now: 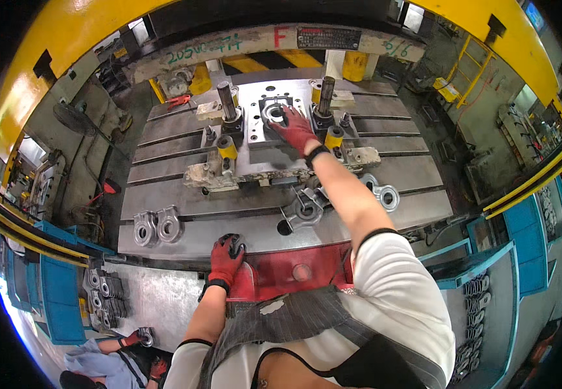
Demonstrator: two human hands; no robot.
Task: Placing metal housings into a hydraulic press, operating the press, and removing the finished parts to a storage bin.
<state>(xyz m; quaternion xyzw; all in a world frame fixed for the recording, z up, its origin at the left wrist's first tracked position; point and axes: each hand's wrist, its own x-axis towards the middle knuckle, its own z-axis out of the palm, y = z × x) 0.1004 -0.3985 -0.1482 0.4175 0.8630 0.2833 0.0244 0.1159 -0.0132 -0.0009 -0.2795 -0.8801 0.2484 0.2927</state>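
My right hand (294, 128), in a red glove, reaches over the press bed. Its fingers grip the edge of a ring-shaped metal part (272, 114) seated in the die (255, 123). Closer to me, my left hand (228, 254), gloved red with dark fingertips, is at the bed's front edge beside a red box (297, 269). Its fingers are curled in; what they hold, if anything, is hidden. Two ringed metal parts (157, 225) lie on the bed to the left. More such parts (306, 209) lie near my right forearm, which partly covers them.
Two upright guide posts (325, 97) and short yellow cylinders (227, 148) flank the die. The upper press block (229, 48) spans the back. Ringed parts are piled on a table (157, 292) at lower left, where another person's gloved hand (139, 337) holds one. A blue-framed rack (504, 311) stands right.
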